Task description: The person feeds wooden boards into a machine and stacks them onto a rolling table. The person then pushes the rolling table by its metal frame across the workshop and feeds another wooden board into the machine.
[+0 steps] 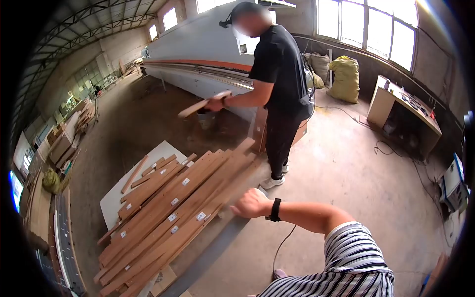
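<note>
Boards (170,203) lie spread at a slant, their right-hand ends near the wearer's right hand (252,203).
At far left, a green bundle (51,180) sits by stacked panels; next, a white sheet (111,205) shows beyond the left and far edges of the boards, which lie side by side, partly overlapping, several with small white labels. Farther along, a short board (198,107) is held up in a co-worker's hand (215,104). The right hand, a black watch (275,210) on its wrist, has its fingers curled; whether its grip is closed on anything, I cannot tell. The co-worker (284,64), in black, stands just past the boards' far end. Then come a yellow sack (344,81) and a desk (380,105) with small items on top.
</note>
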`<state>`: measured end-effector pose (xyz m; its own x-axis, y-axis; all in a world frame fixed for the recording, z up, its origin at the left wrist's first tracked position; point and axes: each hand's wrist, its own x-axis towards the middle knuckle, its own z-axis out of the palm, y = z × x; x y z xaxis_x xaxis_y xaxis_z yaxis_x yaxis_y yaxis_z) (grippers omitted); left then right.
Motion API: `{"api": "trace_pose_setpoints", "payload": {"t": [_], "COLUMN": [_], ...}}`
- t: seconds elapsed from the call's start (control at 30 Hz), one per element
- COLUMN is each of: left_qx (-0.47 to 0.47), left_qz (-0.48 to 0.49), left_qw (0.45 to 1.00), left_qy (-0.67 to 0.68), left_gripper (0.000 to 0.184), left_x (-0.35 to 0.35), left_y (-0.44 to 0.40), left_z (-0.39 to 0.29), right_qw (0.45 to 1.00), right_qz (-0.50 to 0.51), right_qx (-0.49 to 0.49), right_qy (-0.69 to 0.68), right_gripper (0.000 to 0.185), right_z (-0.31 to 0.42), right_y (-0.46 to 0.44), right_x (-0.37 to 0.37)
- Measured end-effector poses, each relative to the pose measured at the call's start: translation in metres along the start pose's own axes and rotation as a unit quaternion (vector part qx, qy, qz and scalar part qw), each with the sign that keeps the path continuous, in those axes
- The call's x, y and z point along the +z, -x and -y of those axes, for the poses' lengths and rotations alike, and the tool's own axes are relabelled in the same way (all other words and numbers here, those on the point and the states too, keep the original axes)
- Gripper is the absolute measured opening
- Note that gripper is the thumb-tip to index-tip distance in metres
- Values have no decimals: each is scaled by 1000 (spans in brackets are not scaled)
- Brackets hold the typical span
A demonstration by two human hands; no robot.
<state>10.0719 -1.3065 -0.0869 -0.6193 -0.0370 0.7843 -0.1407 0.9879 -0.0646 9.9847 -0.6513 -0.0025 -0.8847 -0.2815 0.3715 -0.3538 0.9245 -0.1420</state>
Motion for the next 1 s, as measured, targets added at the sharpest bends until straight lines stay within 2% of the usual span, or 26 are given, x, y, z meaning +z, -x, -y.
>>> {"api": "trace_pose_setpoints", "payload": {"t": [0.07,0.1,0.2,0.23,0.43,0.5,0.53,0.57,0.6,0.63,0.67,0.7,1.0], "left_qx": [49,-51,-204,-208,-179,-254,-50,-149,-205,-210,-161,-184,-197], "left_qz": [-125,53,281,312,288,369,182,237,294,296,287,286,281], "left_qw": [991,997,935,926,938,888,977,960,932,929,944,939,938], "left_qy": [1,6,67,38,74,102,102,-12,59,66,34,49,52], "left_gripper": [46,49,59,69,65,58,36,40,62,66,64,65,58], "left_x": [11,-13,-46,-44,-37,-24,39,-4,-19,-36,-28,-28,-41], "left_y": [7,-2,-34,-37,-37,-29,10,-23,-35,-43,-33,-37,-48], "left_z": [6,-6,-30,-32,-25,-9,41,-21,-27,-41,-27,-30,-45], "right_qw": [1000,1000,1000,1000,1000,994,988,986,984,991,1000,1000,998], "right_qz": [2,3,11,1,19,83,126,125,132,97,-17,-1,-28], "right_qx": [2,3,16,5,6,73,86,107,120,79,-1,5,-28], "right_qy": [-1,-1,13,1,7,25,24,20,12,37,-17,12,-41], "right_gripper": [56,57,60,61,57,54,53,52,51,50,49,47,36], "right_z": [-3,-5,-12,-14,-13,-10,-7,-11,-16,-19,-24,-22,-13], "right_y": [0,-1,-3,-6,-9,-8,-14,-16,-18,-16,-13,-15,-19], "right_x": [6,10,25,26,21,2,-1,9,19,26,30,27,19]}}
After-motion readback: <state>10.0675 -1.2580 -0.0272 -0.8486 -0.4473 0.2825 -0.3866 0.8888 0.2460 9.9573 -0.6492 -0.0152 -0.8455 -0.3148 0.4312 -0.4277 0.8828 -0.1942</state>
